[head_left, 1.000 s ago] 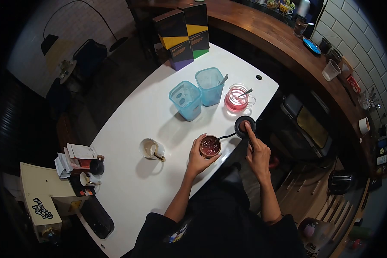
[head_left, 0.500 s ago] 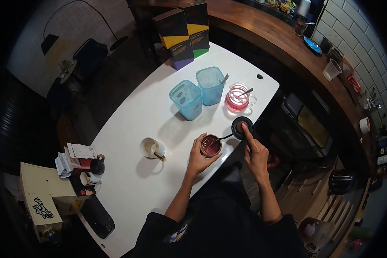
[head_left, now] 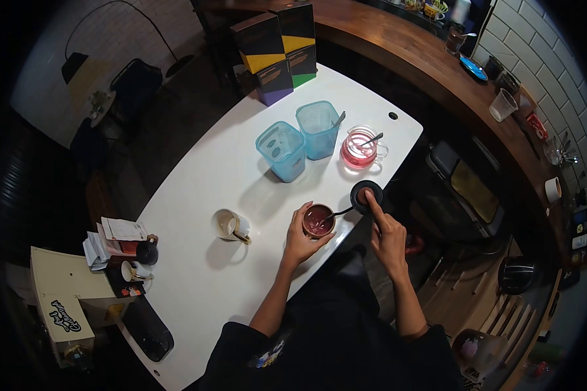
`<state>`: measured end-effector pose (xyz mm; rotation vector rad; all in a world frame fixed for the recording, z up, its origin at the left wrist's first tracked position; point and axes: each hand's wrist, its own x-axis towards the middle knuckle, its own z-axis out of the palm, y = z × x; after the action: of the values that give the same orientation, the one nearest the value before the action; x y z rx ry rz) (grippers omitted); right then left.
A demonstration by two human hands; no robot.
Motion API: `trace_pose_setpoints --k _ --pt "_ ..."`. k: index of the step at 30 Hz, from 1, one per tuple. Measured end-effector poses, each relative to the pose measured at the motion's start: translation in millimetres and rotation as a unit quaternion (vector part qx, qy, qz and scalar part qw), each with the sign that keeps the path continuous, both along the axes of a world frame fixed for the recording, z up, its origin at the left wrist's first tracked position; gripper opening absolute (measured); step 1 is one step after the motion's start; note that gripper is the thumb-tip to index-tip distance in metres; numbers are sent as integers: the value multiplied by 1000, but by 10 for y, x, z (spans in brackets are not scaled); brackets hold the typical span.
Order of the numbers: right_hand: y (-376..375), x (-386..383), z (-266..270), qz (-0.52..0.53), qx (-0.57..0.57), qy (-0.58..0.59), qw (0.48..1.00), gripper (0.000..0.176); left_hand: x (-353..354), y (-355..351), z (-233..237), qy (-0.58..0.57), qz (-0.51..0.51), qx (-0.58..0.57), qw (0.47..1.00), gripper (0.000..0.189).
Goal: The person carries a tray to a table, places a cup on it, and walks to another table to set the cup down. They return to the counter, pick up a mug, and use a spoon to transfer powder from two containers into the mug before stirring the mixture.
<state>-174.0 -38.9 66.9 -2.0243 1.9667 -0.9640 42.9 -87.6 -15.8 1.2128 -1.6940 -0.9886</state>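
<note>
On the white table [head_left: 189,195], my left hand [head_left: 300,242] curls around a small brown bowl [head_left: 319,220] of dark reddish contents. A thin dark utensil handle [head_left: 340,212] slopes out of the bowl toward a round black dish [head_left: 357,202] with a brownish centre. My right hand [head_left: 389,240] has its index finger stretched onto the middle of that dish, the other fingers curled and partly hidden. The dish is at the table's front edge. Left of the bowl stands a white mug [head_left: 231,225] with a gold-coloured handle.
Two blue translucent containers [head_left: 284,156] and a glass pot [head_left: 360,153] of pink liquid with a spoon stand behind the bowl. Dark boxes [head_left: 270,52] are stacked at the far end. Papers [head_left: 120,229] and another mug [head_left: 132,272] are at the left.
Almost nothing differs. Both hands stay on the same things, and the whole view has shifted very slightly.
</note>
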Motion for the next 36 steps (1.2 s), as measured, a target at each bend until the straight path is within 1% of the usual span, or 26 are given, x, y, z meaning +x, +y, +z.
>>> trace_pose_setpoints --k 4,6,12,13,15,20,22,25,27,36 --pt "-10 29 62 -13 6 -20 1000 88 -4 -3 -28 -7 -1 -2 1000 92" --pt "-15 28 91 -18 4 -20 1000 88 -14 -8 -67 31 12 -8 999 89" --pt "-14 -9 71 -19 11 0 1000 87 -19 -2 -60 36 16 -1 999 88" --pt "-8 -9 62 -14 13 3 1000 87 -14 -1 -39 36 17 -1 999 88" --pt "0 -6 37 -10 12 4 1000 87 0 3 1 -9 1 1 1000 92" --pt "-18 -7 37 -7 9 -1 1000 86 0 1 0 -9 0 2 1000 92" --pt "-41 -16 43 -2 -24 -5 1000 90 -1 0 -3 -10 1 2 1000 92" --pt "-53 -26 66 -10 -30 5 999 90 -7 -4 -45 6 -2 3 1000 92" --pt "-49 -29 59 -12 -29 11 999 91 -15 -5 -65 20 18 -10 1000 89" --pt "-31 -36 17 0 -17 12 1000 90 -12 2 -44 19 18 -10 1000 89"
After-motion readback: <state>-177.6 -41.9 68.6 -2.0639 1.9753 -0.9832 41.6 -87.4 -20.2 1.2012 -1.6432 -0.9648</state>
